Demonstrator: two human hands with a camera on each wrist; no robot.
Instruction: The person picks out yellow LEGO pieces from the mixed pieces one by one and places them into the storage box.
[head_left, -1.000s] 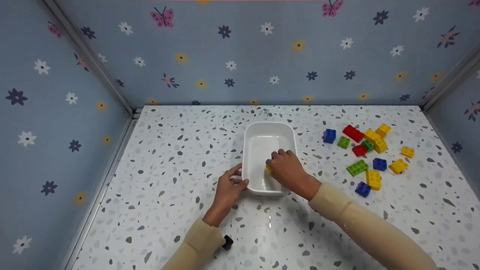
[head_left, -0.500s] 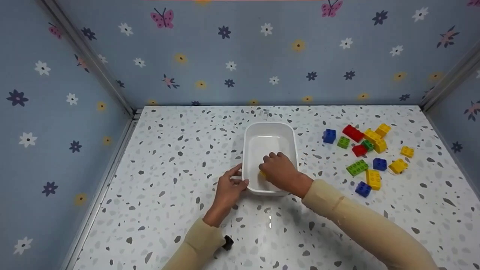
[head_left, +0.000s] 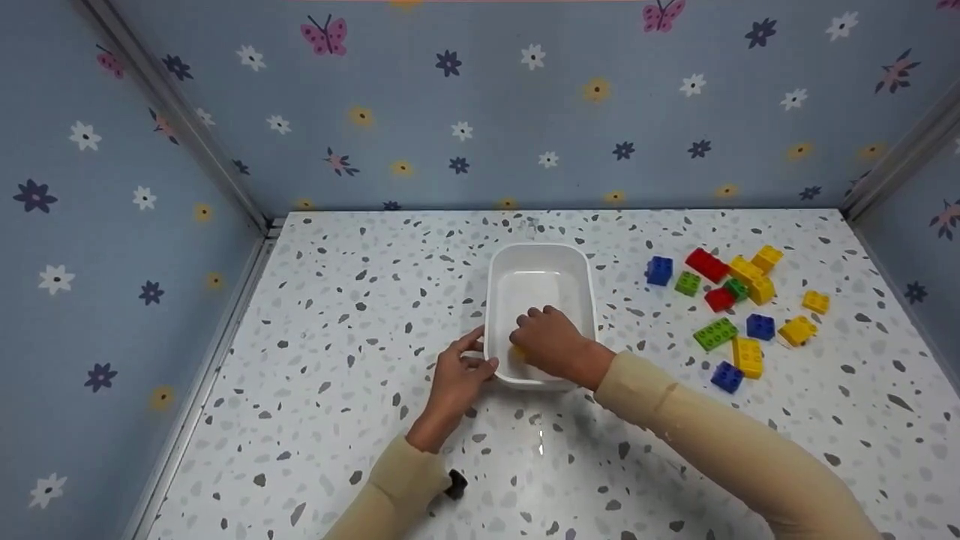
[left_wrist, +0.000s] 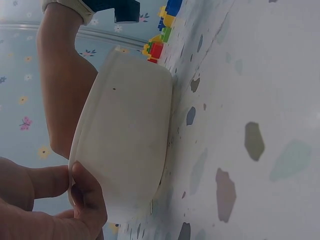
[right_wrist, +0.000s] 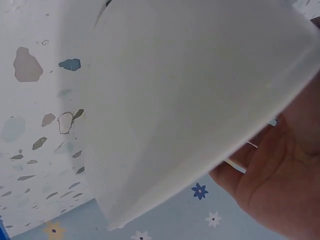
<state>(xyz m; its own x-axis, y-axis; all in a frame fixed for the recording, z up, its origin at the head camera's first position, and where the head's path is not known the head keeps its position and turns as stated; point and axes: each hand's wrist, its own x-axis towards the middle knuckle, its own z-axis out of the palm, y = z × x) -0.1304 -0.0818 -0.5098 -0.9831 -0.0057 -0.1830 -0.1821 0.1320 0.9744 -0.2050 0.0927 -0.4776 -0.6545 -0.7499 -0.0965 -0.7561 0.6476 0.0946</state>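
Note:
A white plastic tub (head_left: 541, 259) stands on the speckled table. With thumb and fingers my left hand (head_left: 459, 379) pinches the tub's left rim near its front corner; the left wrist view shows this grip from outside. My right hand (head_left: 553, 341) reaches over the right rim into the tub, fingers curled round a small yellow toy brick (head_left: 517, 354). Most of that brick is hidden by the hand, and I cannot tell whether it touches the tub's floor. In the right wrist view the tub's outer wall (right_wrist: 165, 110) hides the fingertips.
Several toy bricks lie scattered right of the tub, among them a blue brick (head_left: 659, 271), a long red brick (head_left: 706, 265), a green brick (head_left: 715, 334) and a yellow brick (head_left: 748, 358). Flower-patterned panels (head_left: 495, 97) wall the table's back and sides.
My right hand has moved left and slightly toward me inside the tub, carrying the yellow brick. The left hand and the tub stay in place.

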